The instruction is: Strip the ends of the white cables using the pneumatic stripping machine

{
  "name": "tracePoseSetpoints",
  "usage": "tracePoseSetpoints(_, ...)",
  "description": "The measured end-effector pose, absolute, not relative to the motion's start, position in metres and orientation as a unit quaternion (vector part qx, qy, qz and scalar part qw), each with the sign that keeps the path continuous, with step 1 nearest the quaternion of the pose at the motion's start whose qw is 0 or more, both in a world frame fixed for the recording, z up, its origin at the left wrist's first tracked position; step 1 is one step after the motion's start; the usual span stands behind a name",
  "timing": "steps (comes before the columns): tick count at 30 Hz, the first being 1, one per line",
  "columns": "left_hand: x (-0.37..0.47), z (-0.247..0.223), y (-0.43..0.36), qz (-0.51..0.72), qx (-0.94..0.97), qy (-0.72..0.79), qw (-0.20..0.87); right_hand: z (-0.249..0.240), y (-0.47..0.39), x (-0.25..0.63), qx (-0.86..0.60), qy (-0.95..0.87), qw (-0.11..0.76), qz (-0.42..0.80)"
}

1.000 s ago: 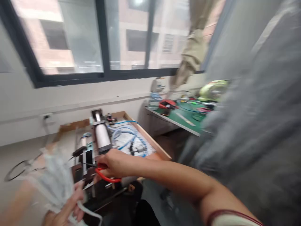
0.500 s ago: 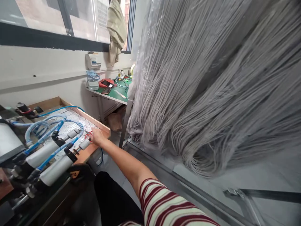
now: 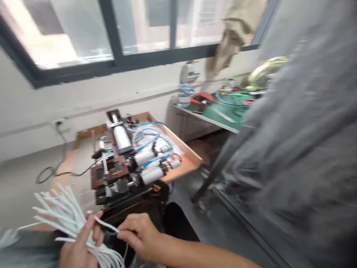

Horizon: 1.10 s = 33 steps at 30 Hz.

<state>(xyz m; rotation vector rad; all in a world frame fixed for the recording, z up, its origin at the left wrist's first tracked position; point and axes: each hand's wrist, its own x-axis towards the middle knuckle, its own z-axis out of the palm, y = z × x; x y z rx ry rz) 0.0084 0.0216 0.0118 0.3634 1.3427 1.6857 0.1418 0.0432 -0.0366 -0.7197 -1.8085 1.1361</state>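
At the lower left, my left hand [image 3: 80, 243] is closed around a bundle of thin white cables [image 3: 65, 212], whose ends fan out up and to the left. One cable [image 3: 106, 224] leaves the bundle and runs to my right hand [image 3: 139, 234], which pinches it between thumb and fingers. Beyond my hands stands a bench fixture with white cylinders [image 3: 152, 175], blue air hoses and dark brown blocks [image 3: 122, 167]. Red-handled pliers [image 3: 177, 156] lie beside the cylinders, partly hidden and blurred.
A wooden-edged bench [image 3: 185, 147] carries the fixture. Large hanging bundles of grey cable [image 3: 301, 149] fill the right side. Behind are a green table [image 3: 231, 108] with a water jug [image 3: 184, 97], and a window. A black cord [image 3: 68, 173] lies at left.
The view has swung left. My right hand has come back from the red-handled tool to pinch a white cable. My left hand and the white bundle have come into view.
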Motion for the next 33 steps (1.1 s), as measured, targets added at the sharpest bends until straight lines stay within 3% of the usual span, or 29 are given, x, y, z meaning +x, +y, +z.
tracePoseSetpoints(6,-0.009,0.009,0.021,0.719,0.061,0.532,0.444,-0.028,0.055,0.109,-0.306,-0.472,0.445,0.697)
tracePoseSetpoints(10,-0.011,0.014,0.023,0.726,0.079,0.503,0.462,-0.027,0.061,0.097,-0.303,-0.348,0.463,0.757)
tracePoseSetpoints(25,-0.004,0.021,0.031,0.716,0.087,0.506,0.473,-0.022,0.071,0.099,-0.329,-0.271,0.435,0.793)
tracePoseSetpoints(33,-0.002,0.02,0.029,0.729,0.097,0.471,0.487,-0.035,0.07,0.104,-0.314,-0.409,0.455,0.726)
